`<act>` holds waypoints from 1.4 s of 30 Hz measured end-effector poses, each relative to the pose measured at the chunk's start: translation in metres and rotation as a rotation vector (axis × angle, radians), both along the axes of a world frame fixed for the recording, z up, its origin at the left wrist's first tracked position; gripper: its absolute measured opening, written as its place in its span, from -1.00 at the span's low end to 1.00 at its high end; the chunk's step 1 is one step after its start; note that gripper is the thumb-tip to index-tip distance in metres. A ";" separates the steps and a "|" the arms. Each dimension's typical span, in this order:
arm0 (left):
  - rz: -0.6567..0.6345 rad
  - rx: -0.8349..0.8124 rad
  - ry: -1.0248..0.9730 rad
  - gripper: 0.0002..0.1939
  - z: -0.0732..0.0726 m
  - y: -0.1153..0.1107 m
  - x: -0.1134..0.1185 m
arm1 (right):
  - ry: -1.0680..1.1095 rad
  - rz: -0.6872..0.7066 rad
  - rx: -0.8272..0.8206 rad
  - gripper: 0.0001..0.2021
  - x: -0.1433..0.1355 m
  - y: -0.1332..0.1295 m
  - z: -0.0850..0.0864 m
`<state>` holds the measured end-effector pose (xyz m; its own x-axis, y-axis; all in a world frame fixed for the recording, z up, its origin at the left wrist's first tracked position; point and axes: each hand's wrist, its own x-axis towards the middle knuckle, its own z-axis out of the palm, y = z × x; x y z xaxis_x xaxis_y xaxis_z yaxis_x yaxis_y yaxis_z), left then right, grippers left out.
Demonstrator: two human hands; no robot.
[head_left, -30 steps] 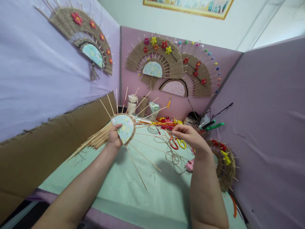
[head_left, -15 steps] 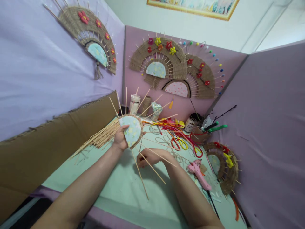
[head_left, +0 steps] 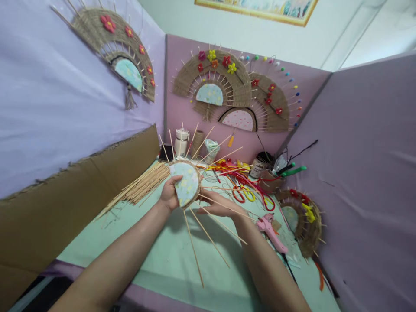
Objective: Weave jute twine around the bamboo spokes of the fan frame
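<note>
The left hand (head_left: 170,195) grips one pale-blue floral half-disc (head_left: 187,185) above the green-clothed table's (head_left: 169,258) middle, its thin wooden sticks (head_left: 209,238) crossing the right hand (head_left: 219,209), whose hold I can't tell, one pink plastic glue gun (head_left: 273,235) and one brown woven fan (head_left: 308,240) near the right edge.

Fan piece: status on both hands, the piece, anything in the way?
Left hand holding fan piece at its straight edge. Right hand behind the sticks, contact unclear. Pink glue gun beside right forearm.

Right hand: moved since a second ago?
Yes, leftward and lower in view: the right hand was right of the orange tassel; now it is mostly left of it.
</note>
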<state>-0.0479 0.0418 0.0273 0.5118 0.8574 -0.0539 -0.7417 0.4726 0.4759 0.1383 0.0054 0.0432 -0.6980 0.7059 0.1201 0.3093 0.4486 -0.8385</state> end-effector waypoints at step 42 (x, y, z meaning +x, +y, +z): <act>-0.100 -0.042 0.242 -0.63 -0.013 -0.033 0.050 | 0.559 -0.902 0.162 -0.73 -0.005 -0.039 -0.067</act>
